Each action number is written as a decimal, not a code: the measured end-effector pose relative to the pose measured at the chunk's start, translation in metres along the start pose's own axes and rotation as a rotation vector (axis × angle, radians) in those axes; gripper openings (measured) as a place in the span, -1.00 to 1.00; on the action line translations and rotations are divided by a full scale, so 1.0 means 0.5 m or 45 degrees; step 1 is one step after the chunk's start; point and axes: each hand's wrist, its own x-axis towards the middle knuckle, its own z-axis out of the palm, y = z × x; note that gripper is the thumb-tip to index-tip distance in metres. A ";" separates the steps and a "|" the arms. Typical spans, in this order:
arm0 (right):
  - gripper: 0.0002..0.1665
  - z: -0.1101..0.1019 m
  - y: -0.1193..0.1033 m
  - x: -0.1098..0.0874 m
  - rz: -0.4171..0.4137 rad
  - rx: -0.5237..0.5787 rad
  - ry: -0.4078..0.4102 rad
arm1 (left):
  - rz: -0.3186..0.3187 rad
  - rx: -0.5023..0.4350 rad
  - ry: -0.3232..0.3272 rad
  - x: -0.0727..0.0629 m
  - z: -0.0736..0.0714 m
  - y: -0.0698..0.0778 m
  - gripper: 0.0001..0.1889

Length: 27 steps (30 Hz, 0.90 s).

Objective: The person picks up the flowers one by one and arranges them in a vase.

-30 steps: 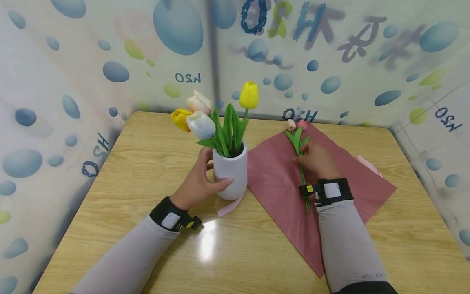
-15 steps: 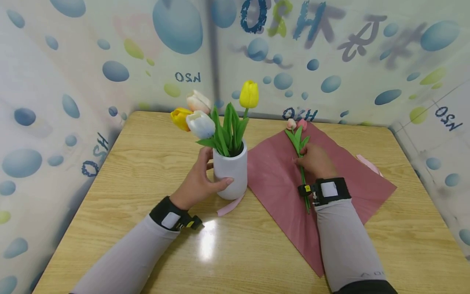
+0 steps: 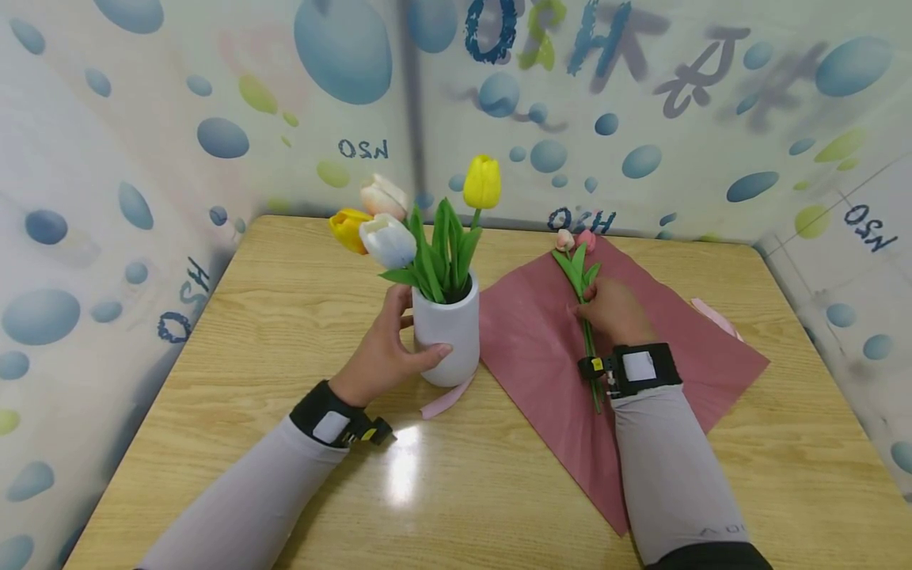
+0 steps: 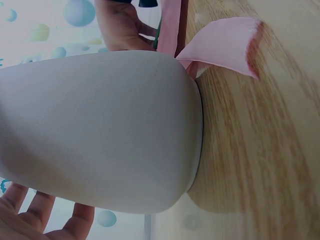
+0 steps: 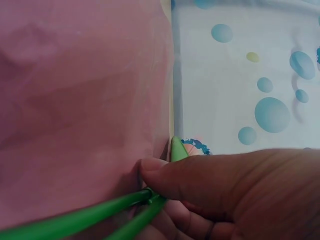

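A white vase (image 3: 456,324) stands on the table, filled with several tulips: a yellow tulip (image 3: 483,182), an orange-yellow one (image 3: 349,231), a pale pink one (image 3: 383,195) and a white one (image 3: 389,242). My left hand (image 3: 381,356) holds the vase from the left, thumb across its front and fingers round the far side. Right of it, my right hand (image 3: 618,311) pinches the green stems (image 5: 80,217) of two small pink tulips (image 3: 586,241) between thumb and fingers. They lie over the dusty-rose wrapping paper (image 3: 527,340), leaves and blooms pointing to the far side.
A pink ribbon end (image 3: 447,402) sticks out beside the vase's base, and another ribbon (image 3: 716,318) shows at the paper's right edge. The wooden table (image 3: 285,317) meets a bubble-printed wall covering (image 3: 249,79) at its back.
My right wrist has shifted very slightly to the left, its fingers staying on the pink tulips' stems. The left hand and the vase hold still.
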 end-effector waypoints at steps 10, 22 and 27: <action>-0.74 -0.004 -0.006 -0.004 0.023 -0.039 0.005 | 0.016 -0.007 0.001 0.001 0.001 0.001 -0.13; -0.75 -0.007 -0.006 -0.011 0.033 -0.018 -0.007 | 0.003 -0.016 -0.003 0.000 0.000 0.005 -0.13; -0.73 -0.008 -0.008 -0.013 0.018 -0.015 0.020 | -0.005 -0.022 -0.007 0.000 0.000 0.004 -0.13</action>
